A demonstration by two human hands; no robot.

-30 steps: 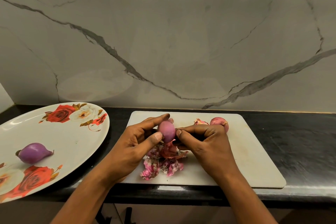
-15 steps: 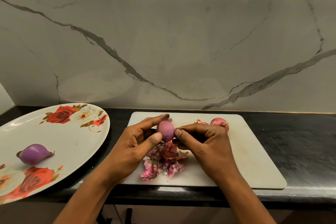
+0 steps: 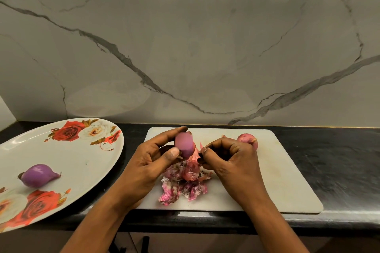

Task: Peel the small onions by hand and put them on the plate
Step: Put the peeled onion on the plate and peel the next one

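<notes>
— While the left hand (image 3: 152, 162) grips the small onion (image 3: 184, 147) over the chopping board (image 3: 277, 170), the right hand (image 3: 230, 158)?
— Pinching peel (image 3: 200, 144) at its three o'clock. Peeled onion (image 3: 38, 175) on the plate (image 3: 86, 156), nine o'clock.

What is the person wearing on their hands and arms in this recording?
Nothing that shows. The left hand and the right hand are bare: no gloves or rings are visible, and the nails look short and unpainted. The left forearm and the right forearm are bare down to the picture's lower edge, with no sleeve, watch or bracelet in view.
</notes>
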